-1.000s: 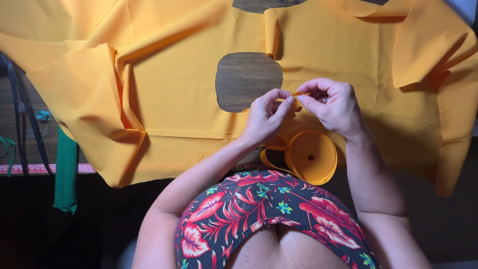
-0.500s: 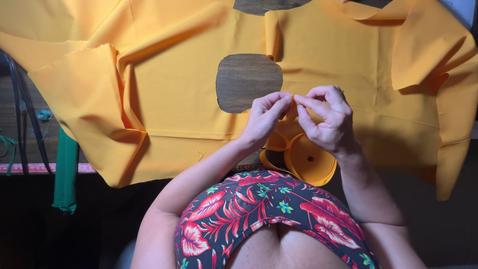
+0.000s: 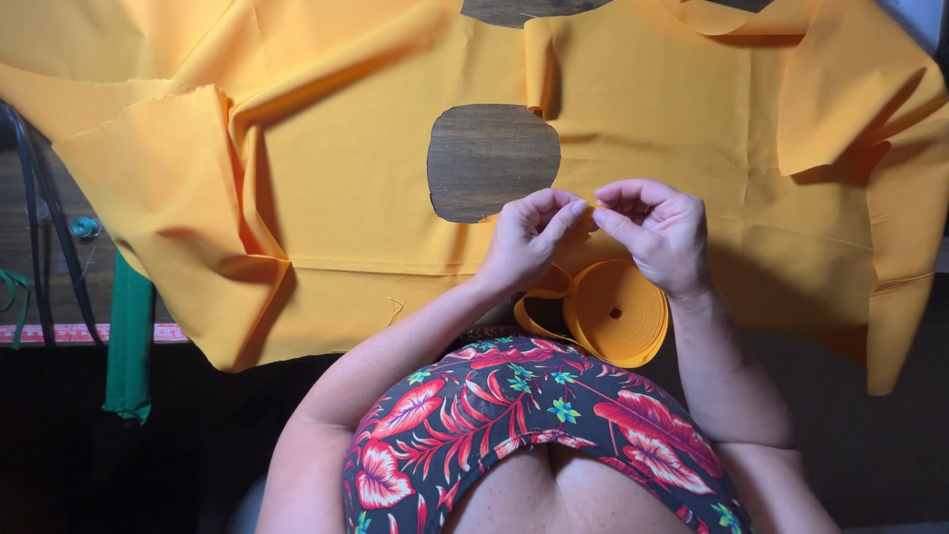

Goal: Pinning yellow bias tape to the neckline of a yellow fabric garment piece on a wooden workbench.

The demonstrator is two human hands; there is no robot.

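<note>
A large orange fabric (image 3: 326, 188) lies spread over a dark wooden table, with a rounded hole (image 3: 492, 160) cut in it showing the wood. My left hand (image 3: 529, 237) and my right hand (image 3: 657, 232) meet just below the hole's right edge. Both pinch the free end of an orange tape between fingertips. The tape runs down to an orange tape roll (image 3: 613, 311) lying at the fabric's near edge, under my right wrist.
A green strip (image 3: 129, 336) hangs off the table's left edge beside a pink measuring tape (image 3: 59, 333) and dark cords (image 3: 35, 218). Folded flaps of the fabric rise at the left and at the upper right (image 3: 840, 89).
My hands have drawn closer together and shifted slightly, still working the tape end. The roll has tilted a little. The fabric has not moved.
</note>
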